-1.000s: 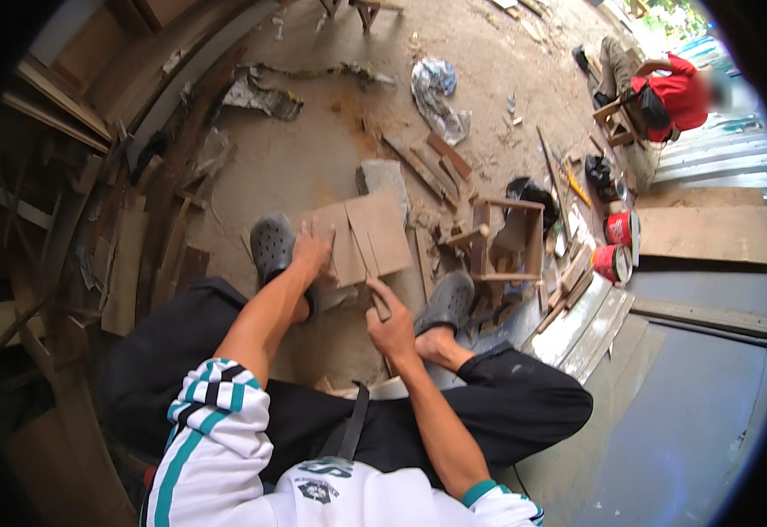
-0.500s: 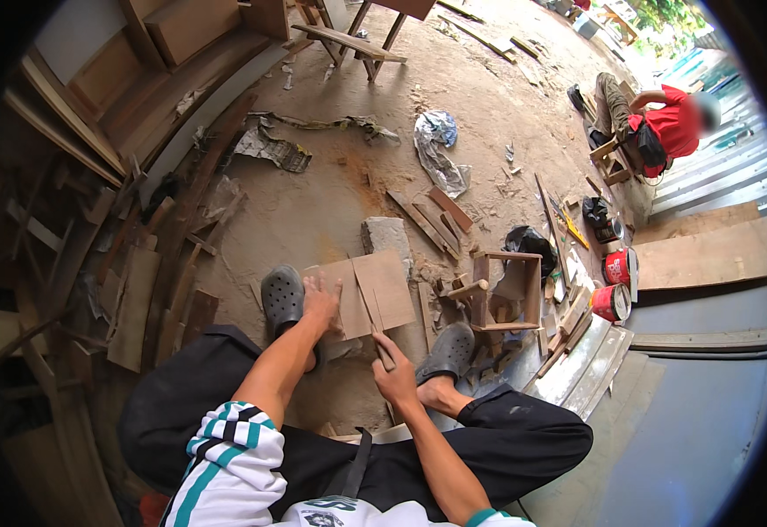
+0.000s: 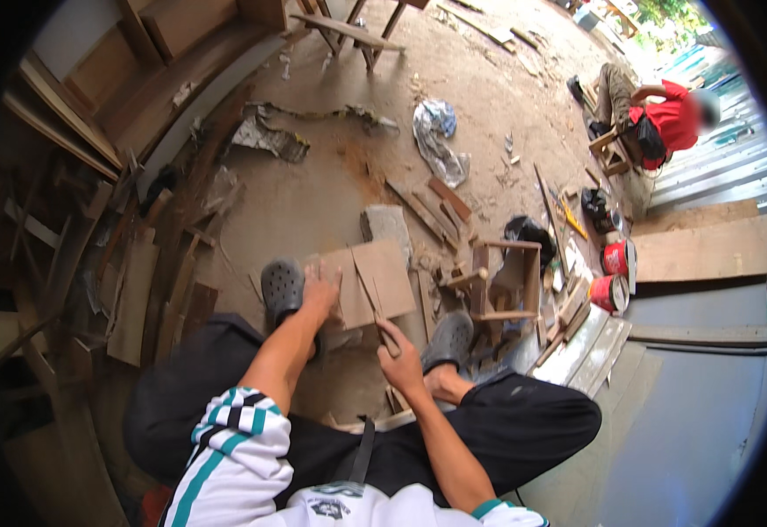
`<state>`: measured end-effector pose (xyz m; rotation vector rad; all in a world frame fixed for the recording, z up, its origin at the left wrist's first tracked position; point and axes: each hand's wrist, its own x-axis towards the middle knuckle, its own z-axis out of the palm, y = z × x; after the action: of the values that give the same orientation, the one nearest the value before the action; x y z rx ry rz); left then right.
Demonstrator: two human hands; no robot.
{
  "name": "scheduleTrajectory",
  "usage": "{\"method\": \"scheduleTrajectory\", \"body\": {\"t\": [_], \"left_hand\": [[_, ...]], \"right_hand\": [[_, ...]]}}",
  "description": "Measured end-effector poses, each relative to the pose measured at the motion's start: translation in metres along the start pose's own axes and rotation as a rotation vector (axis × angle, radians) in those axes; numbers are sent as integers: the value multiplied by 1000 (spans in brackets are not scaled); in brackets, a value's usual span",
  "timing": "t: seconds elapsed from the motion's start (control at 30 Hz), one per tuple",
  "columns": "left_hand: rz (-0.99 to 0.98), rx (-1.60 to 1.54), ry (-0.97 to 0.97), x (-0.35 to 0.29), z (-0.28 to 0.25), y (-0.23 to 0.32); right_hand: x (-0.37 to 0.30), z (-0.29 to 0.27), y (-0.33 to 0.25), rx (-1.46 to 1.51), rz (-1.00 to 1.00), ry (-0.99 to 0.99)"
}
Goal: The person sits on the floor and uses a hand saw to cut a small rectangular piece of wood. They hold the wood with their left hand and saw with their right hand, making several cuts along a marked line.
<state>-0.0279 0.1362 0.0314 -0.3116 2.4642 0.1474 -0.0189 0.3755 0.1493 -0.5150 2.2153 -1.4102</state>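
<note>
Plywood panel (image 3: pixel 375 283) lies flat on the dirt floor at frame centre, between two grey clogs. Left hand (image 3: pixel 320 288) presses open on its left edge; right hand (image 3: pixel 398 356) grips a thin tool (image 3: pixel 375 307). Panel looks light, stiff, splintery; best held by the edges.

Matt, pale wooden board (image 3: pixel 375 281); grey rubbery clogs (image 3: pixel 282 288); rough, dusty dirt floor (image 3: pixel 331 198).

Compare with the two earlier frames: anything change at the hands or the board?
Little changed. The view tipped up, showing more far ground. The left hand stays pressed on the flat wooden board; the right hand keeps its thin tool on it, apparently the same spot. Nothing picked up or released. The small wooden frame hasn't moved.
</note>
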Motion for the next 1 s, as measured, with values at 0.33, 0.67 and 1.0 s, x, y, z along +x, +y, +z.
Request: {"method": "scheduleTrajectory", "body": {"t": [0.33,0.67,1.0], "left_hand": [[-5,-77,75,12,11,6],[2,-82,103,8,11,7],[18,-5,16,-4,-10,11]], "right_hand": [[-3,4,-21,-5,105,12],[14,2,-45,-57,157,31],[-21,-33,-83,-104,180,-29]]}}
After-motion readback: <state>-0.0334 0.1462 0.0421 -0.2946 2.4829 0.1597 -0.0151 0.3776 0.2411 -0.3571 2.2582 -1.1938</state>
